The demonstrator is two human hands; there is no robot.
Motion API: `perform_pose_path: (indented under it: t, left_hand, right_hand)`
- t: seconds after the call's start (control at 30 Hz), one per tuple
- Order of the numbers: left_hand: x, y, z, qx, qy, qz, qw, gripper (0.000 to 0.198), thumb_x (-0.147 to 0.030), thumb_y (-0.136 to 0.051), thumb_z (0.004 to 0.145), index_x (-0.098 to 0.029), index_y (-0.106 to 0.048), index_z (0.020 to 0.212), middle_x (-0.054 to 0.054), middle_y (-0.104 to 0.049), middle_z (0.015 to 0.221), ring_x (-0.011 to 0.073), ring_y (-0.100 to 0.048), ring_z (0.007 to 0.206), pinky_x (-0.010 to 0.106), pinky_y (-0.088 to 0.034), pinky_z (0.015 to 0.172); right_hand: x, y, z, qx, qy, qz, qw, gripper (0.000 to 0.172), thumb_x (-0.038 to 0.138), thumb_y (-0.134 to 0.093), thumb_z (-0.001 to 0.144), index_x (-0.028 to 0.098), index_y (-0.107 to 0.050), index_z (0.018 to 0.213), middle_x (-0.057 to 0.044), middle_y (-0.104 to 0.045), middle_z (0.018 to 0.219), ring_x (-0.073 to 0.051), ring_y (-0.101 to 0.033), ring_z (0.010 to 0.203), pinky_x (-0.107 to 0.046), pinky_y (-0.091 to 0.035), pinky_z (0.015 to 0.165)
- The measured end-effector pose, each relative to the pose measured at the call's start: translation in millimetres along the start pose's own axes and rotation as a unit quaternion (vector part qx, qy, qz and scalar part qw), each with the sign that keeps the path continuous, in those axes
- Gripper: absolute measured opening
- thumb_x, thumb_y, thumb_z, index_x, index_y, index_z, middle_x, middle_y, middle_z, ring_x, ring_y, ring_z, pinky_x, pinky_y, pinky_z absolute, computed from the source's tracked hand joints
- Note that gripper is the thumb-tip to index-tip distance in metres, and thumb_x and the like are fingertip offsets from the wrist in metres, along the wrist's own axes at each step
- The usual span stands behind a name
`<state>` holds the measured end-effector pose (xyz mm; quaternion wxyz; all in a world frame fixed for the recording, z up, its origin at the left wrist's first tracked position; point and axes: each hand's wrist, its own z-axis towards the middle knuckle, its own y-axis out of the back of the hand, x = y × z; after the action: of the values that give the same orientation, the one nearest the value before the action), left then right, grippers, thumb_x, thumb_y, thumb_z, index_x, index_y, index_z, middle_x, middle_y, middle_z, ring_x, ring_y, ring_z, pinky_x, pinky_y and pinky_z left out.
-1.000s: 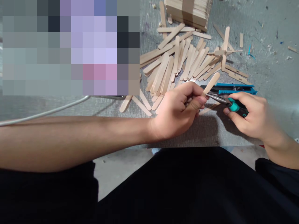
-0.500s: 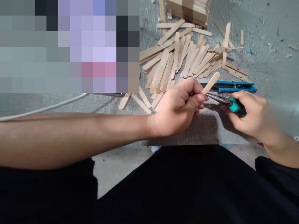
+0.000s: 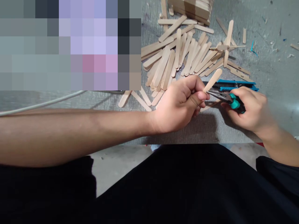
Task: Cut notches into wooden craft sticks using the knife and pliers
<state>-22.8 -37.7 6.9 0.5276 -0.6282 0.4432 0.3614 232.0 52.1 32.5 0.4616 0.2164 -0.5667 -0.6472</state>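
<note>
Pinched between thumb and fingers of my left hand (image 3: 184, 102) is a wooden craft stick (image 3: 213, 79), its rounded end pointing up and to the right. My right hand (image 3: 252, 109) is wrapped round the handles of needle-nose pliers (image 3: 221, 96) with teal and black grips. The jaws of the pliers meet the stick right at my left fingertips; how far they bite is partly hidden. Just behind the pliers lies a blue utility knife (image 3: 238, 84) on the table.
Many loose craft sticks (image 3: 163, 67) lie heaped behind my hands. At the back stands a stacked block of sticks (image 3: 192, 9). Crossed sticks (image 3: 225, 46) and notched sticks (image 3: 240, 73) rest at the right. A pale cable (image 3: 46, 102) runs along the left.
Both hands keep their grips on the stick and the pliers. The whole view has shifted slightly, and little else differs.
</note>
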Motion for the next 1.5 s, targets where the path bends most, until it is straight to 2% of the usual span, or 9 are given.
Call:
perform_pose_path:
  t: [0.2, 0.43, 0.6, 0.7, 0.83, 0.93, 1.17, 1.3, 1.5]
  left_hand:
    - [-1.3, 2.7, 4.7, 0.055, 0.016, -0.054, 0.997, 0.045, -0.038, -0.095, 0.093, -0.024, -0.053, 0.084, -0.002, -0.066, 0.073, 0.0079, -0.054, 0.049, 0.020, -0.045, 0.040]
    - [-7.4, 2.8, 7.6, 0.132, 0.065, -0.113, 0.983, 0.069, -0.075, -0.104, 0.082, -0.023, -0.058, 0.085, -0.004, -0.065, 0.072, 0.0094, -0.056, 0.049, 0.024, -0.047, 0.041]
    - [-11.8, 2.8, 9.7, 0.157, 0.092, -0.131, 0.975, 0.068, -0.070, -0.107, 0.080, -0.024, -0.057, 0.083, -0.003, -0.067, 0.072, 0.0102, -0.056, 0.047, 0.026, -0.046, 0.040]
    - [-8.3, 3.6, 9.6, 0.131, 0.063, -0.102, 0.984, 0.060, -0.063, -0.103, 0.089, -0.024, -0.058, 0.088, -0.001, -0.070, 0.077, 0.0098, -0.057, 0.047, 0.026, -0.045, 0.039]
    - [-0.8, 2.8, 5.1, 0.033, -0.020, -0.003, 0.999, 0.049, -0.057, -0.092, 0.103, -0.023, -0.058, 0.092, 0.000, -0.072, 0.078, 0.0088, -0.060, 0.047, 0.025, -0.044, 0.039]
    - [0.5, 0.7, 1.1, -0.008, -0.028, 0.047, 0.998, 0.042, -0.051, -0.085, 0.109, -0.024, -0.057, 0.093, 0.000, -0.072, 0.079, 0.0096, -0.061, 0.048, 0.026, -0.045, 0.039]
    - [-1.5, -1.7, -0.5, -0.015, -0.053, 0.065, 0.996, 0.043, -0.049, -0.086, 0.109, -0.025, -0.054, 0.092, 0.000, -0.072, 0.079, 0.0095, -0.062, 0.050, 0.026, -0.045, 0.039]
    - [-0.4, -0.6, 0.2, -0.021, -0.064, 0.081, 0.994, 0.042, -0.050, -0.085, 0.108, -0.025, -0.056, 0.092, 0.000, -0.069, 0.076, 0.0104, -0.060, 0.050, 0.027, -0.045, 0.040]
    - [4.2, 1.5, -0.7, -0.014, -0.070, 0.093, 0.993, 0.036, -0.051, -0.081, 0.111, -0.025, -0.062, 0.094, 0.000, -0.067, 0.070, 0.0129, -0.061, 0.052, 0.031, -0.044, 0.043]
  right_hand:
    - [-7.6, -2.6, 2.8, -0.014, 0.015, 0.022, 1.000, 0.019, 0.034, -0.075, 0.104, 0.023, -0.073, 0.119, -0.008, -0.080, 0.095, -0.027, -0.075, 0.082, -0.041, -0.056, 0.070]
    - [-10.8, 2.9, 1.0, 0.025, -0.023, 0.042, 0.999, 0.021, 0.029, -0.072, 0.098, 0.031, -0.070, 0.119, -0.005, -0.081, 0.096, -0.029, -0.078, 0.084, -0.045, -0.059, 0.072]
    - [-10.3, 12.0, 6.6, 0.070, -0.037, 0.062, 0.995, 0.017, 0.031, -0.069, 0.104, 0.033, -0.069, 0.121, -0.007, -0.083, 0.104, -0.031, -0.080, 0.092, -0.049, -0.066, 0.080]
    - [-11.4, 13.6, 8.9, 0.063, -0.039, 0.066, 0.995, 0.014, 0.037, -0.069, 0.110, 0.032, -0.070, 0.123, -0.008, -0.084, 0.106, -0.030, -0.081, 0.094, -0.050, -0.067, 0.082]
    - [-13.5, 12.8, 8.6, 0.059, -0.037, 0.058, 0.996, 0.016, 0.039, -0.069, 0.112, 0.031, -0.072, 0.126, -0.009, -0.085, 0.108, -0.031, -0.081, 0.096, -0.050, -0.067, 0.083]
    - [-12.7, 12.5, 7.5, 0.048, -0.046, 0.068, 0.995, 0.018, 0.038, -0.072, 0.109, 0.032, -0.075, 0.125, -0.007, -0.086, 0.107, -0.031, -0.081, 0.092, -0.050, -0.066, 0.080]
    - [-10.0, 13.5, 4.8, 0.042, -0.047, 0.091, 0.994, 0.031, 0.035, -0.075, 0.108, 0.036, -0.078, 0.138, -0.006, -0.089, 0.130, -0.033, -0.087, 0.114, -0.054, -0.072, 0.097]
    - [-11.6, 12.3, 5.2, 0.013, -0.016, 0.108, 0.994, 0.032, 0.032, -0.078, 0.105, 0.030, -0.080, 0.137, -0.009, -0.090, 0.125, -0.032, -0.088, 0.110, -0.050, -0.073, 0.093]
    - [-9.4, 12.6, 5.9, 0.015, -0.025, 0.112, 0.993, 0.033, 0.031, -0.080, 0.103, 0.029, -0.081, 0.136, -0.009, -0.090, 0.124, -0.033, -0.088, 0.108, -0.050, -0.072, 0.090]
